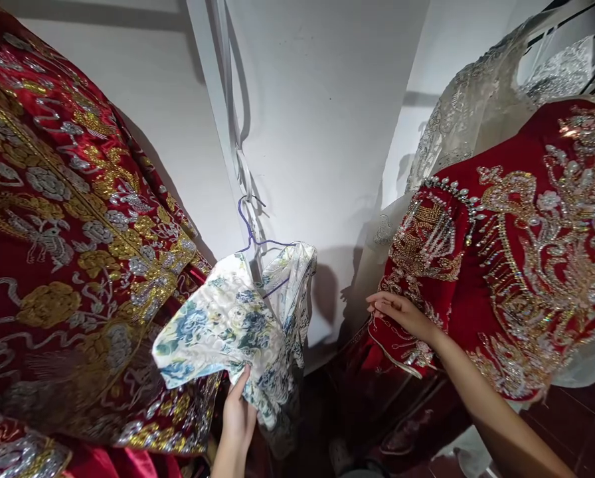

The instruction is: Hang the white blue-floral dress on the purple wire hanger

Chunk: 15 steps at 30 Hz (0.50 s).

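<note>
A white garment with a blue and green floral print (pixel 228 318) hangs on a thin purple hanger (pixel 250 229) in the middle. My left hand (pixel 238 408) grips the lower part of this garment, thumb on top of the cloth and the other fingers behind it. To the right, my right hand (pixel 400 312) is in front of the sleeve of a red beaded garment (pixel 507 252). Its fingers are bent and close together near the sleeve's left edge; whether cloth lies between them is too small to tell.
A large red garment with gold and silver embroidery (pixel 53 232) fills the left side. A white strap of loops (pixel 238 133) runs down the pale wall (pixel 322 119) to the hanger. Sheer white beaded cloth (pixel 457 106) hangs at the upper right. Dark floor shows below.
</note>
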Each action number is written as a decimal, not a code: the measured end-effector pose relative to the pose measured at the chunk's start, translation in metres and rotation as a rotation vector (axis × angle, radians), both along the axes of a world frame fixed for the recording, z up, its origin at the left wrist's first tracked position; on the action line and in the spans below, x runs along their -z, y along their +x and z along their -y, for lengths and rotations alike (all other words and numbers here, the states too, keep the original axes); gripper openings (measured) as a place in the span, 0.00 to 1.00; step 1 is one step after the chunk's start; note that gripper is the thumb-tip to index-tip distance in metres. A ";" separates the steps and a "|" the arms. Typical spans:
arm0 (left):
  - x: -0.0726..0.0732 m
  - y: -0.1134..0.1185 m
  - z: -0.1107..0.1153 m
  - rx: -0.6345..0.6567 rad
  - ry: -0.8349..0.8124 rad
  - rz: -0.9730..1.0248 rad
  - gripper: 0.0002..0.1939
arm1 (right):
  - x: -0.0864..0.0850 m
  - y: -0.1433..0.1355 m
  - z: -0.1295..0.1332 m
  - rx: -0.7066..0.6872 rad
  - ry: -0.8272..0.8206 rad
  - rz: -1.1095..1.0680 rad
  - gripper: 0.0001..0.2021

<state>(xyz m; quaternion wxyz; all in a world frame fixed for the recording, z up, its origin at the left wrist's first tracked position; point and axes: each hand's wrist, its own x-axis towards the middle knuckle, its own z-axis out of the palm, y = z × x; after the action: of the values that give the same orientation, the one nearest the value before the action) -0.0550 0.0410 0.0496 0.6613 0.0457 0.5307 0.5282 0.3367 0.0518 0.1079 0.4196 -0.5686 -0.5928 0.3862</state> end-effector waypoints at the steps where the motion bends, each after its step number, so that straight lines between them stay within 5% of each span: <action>1: 0.002 -0.001 -0.001 0.002 0.018 0.011 0.25 | 0.001 0.002 -0.001 0.008 0.002 -0.001 0.26; 9: 0.006 -0.003 -0.002 0.019 0.057 0.040 0.23 | 0.004 -0.011 0.000 0.089 0.038 -0.001 0.25; 15: 0.011 -0.003 -0.002 0.022 0.054 0.020 0.24 | 0.025 -0.017 -0.002 0.075 0.078 0.129 0.23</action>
<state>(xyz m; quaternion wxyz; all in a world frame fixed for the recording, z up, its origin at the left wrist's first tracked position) -0.0584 0.0428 0.0383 0.6710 0.0642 0.5090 0.5353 0.3195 0.0539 0.0825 0.4167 -0.5972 -0.6115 0.3093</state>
